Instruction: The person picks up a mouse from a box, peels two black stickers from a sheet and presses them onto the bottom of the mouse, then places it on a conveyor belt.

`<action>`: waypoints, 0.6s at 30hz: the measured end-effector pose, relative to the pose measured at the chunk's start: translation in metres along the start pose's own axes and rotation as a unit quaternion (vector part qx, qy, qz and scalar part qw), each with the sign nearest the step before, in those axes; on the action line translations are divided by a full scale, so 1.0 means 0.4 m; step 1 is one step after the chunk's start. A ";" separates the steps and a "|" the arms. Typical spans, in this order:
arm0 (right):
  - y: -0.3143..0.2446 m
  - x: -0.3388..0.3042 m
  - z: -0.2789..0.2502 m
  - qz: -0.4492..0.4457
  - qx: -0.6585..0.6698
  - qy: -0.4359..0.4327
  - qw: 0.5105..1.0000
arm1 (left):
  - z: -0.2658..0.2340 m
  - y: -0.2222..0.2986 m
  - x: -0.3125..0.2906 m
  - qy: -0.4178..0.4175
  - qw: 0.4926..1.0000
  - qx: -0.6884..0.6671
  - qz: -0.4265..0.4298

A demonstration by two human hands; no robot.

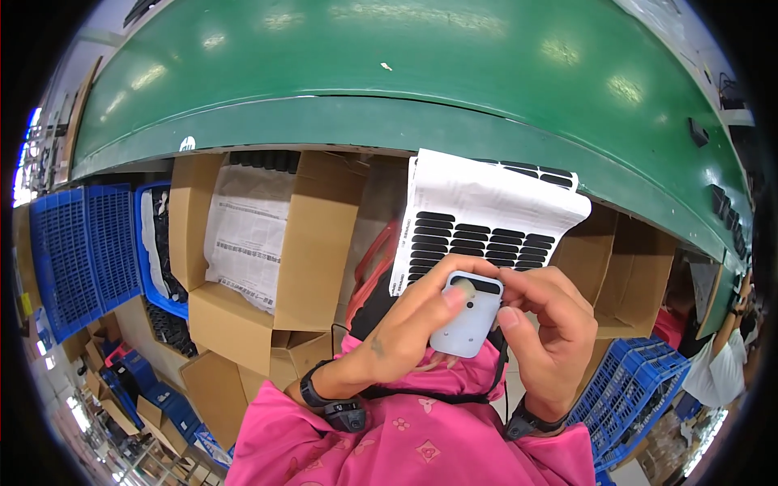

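Bent arms converge beyond the pink garment (373,454)

The left grip (395,334) is beyond the garment's left half, its back up, closed in a hold; its thumb (446,308) lies across, its index finger (458,265) arched farther out from the garment. The right grip (561,336), beyond the garment's right half, curls inward, thumb and index tips apart. Both wrists emerge from the garment's sleeves, slanting outward.

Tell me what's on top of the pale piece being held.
On the pale piece are a black strip and a dark dot; the left hand hides one patch with its thumb, so what's there can't be seen.
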State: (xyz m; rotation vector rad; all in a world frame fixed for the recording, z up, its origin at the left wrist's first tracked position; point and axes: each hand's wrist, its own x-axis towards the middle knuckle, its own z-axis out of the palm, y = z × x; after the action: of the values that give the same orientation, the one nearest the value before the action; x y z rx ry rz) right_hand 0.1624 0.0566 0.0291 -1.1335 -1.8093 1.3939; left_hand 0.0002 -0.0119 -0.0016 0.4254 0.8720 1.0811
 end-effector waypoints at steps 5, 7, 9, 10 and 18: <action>-0.009 -0.007 0.008 0.028 0.043 -0.005 0.999 | 0.008 -0.013 0.002 0.010 1.000 -0.017 0.019; -0.005 -0.012 0.010 0.049 0.098 0.008 0.994 | 0.013 -0.004 0.001 0.014 1.000 -0.015 0.017; -0.005 -0.016 0.010 0.063 0.117 0.008 0.991 | 0.011 0.001 -0.003 0.001 1.000 0.012 0.017; -0.006 -0.017 0.010 0.076 0.136 0.006 0.988 | 0.015 0.003 -0.004 0.001 1.000 0.012 0.016; -0.002 -0.018 0.007 0.060 0.133 0.017 0.989 | 0.022 0.013 -0.006 -0.001 0.998 0.055 0.026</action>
State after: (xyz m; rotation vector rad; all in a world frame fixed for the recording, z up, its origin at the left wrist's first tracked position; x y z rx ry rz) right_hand 0.1632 0.0488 0.0294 -1.1315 -1.4982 1.6187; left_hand 0.0037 -0.0107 0.0085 0.5434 0.9253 1.0824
